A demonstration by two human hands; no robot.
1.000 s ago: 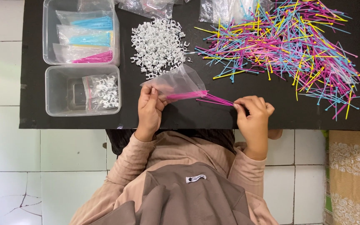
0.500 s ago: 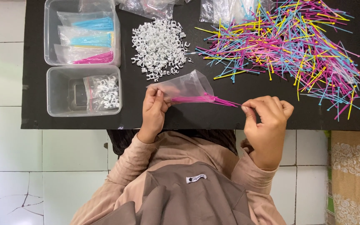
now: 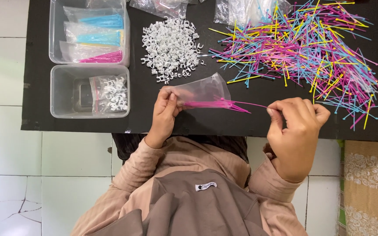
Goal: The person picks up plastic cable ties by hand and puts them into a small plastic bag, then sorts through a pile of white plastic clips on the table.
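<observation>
A black table (image 3: 259, 124) stands on a white tiled floor. The left hand (image 3: 165, 111) pinches the edge of a small clear bag (image 3: 204, 89) that lies on the table and holds pink ties (image 3: 211, 104). The right hand (image 3: 296, 124), fingers curled together, pinches the end of one pink tie (image 3: 254, 105) beside the bag's mouth. Near are white clips (image 3: 169, 46), a colourful pile of ties (image 3: 305, 48) and two plastic boxes (image 3: 55, 94).

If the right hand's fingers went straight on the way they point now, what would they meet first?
The right hand points left along the pink ties, so probably the open mouth of the clear bag, held by the left hand.
</observation>
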